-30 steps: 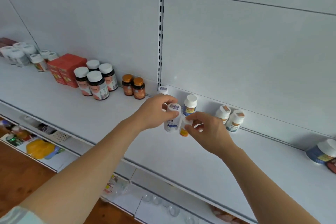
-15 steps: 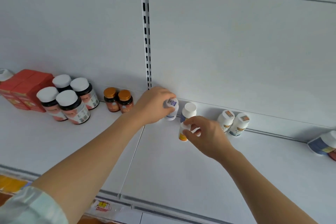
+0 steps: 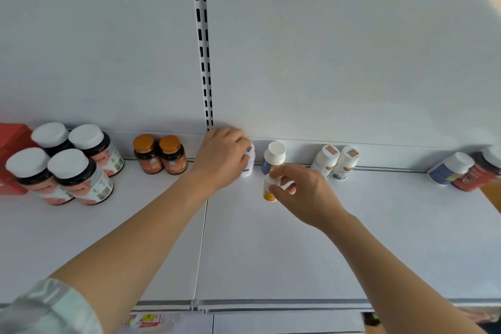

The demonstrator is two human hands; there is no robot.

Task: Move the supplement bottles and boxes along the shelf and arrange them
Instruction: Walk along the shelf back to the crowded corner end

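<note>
With my left hand gripping a white bottle just right of the slotted upright and my right hand pinching a small bottle farther right, a careless slide may topple the white-capped bottle between them.
</note>
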